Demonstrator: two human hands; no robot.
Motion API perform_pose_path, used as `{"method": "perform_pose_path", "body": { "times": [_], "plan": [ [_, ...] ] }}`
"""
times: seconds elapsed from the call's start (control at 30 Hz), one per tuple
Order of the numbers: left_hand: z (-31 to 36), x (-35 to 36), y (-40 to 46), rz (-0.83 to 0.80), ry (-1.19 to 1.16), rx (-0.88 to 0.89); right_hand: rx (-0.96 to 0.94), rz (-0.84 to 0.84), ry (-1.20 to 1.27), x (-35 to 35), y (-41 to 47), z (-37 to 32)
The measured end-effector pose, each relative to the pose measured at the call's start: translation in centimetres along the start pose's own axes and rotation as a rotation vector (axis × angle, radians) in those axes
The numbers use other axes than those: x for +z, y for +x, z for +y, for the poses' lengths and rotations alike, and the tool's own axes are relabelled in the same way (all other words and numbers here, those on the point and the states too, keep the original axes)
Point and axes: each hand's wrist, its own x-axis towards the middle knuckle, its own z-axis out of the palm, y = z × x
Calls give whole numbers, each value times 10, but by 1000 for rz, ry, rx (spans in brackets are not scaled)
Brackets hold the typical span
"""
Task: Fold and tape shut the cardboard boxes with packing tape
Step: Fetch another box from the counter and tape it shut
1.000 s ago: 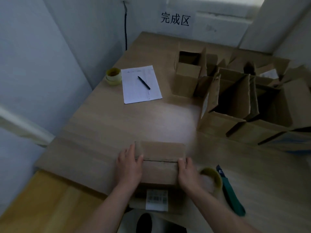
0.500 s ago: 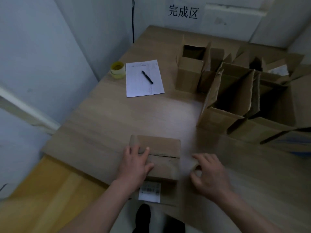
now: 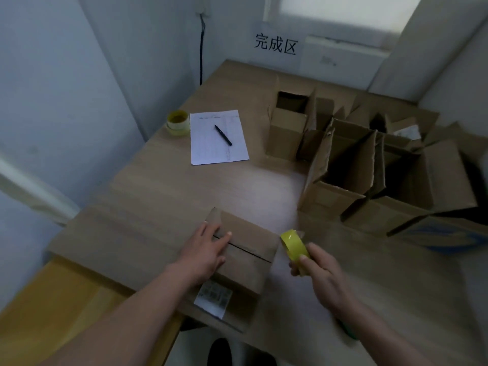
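At the upper left of the frame a spare tape roll [image 3: 178,122] sits on the counter [image 3: 148,196], just beside a sheet of paper [image 3: 217,137] with a pen [image 3: 223,135] lying across it. Lower down, left of centre, the left hand [image 3: 204,253] rests flat on the closed box [image 3: 241,256] — fingers [image 3: 211,229] straight and slightly spread, pressing the near flaps down over the left end of the dark seam where they meet. A white label [image 3: 213,299] shows on the box's near side, below the wrist. The box stands at the counter's near edge, in the lower middle of the frame.

Just right of the box, the right hand [image 3: 320,273] holds the yellow tape [image 3: 294,248] — fingers curled round the roll's lower part, thumb on its outer face, the roll raised and tilted near the box's right end, not touching it. A bit of clear tape seems to stick out at the top of the roll, though blur makes this unsure.

In the upper right a cluster of open boxes [image 3: 369,165] stands with flaps up, packed close together. On the far wall, above centre, hangs a sign [image 3: 276,44] with dark characters.
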Motion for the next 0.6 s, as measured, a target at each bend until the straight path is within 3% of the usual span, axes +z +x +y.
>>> {"method": "perform_pose_path", "body": {
  "times": [0.2,0.3,0.47,0.53,0.6],
  "plan": [
    [-3,-2,10,82,-61,130,-20,-118,217,59,10,-31],
    [-4,-2,2,127,-171,184,14,-56,208,82,11,-28],
    [1,-35,-3,402,-539,191,-8,-40,76,84,20,-25],
    [11,-51,4,325,-674,204,-8,-100,41,83,26,-27],
    [21,-63,11,61,-786,170,-17,-135,11,81,30,-29]
  ]
}}
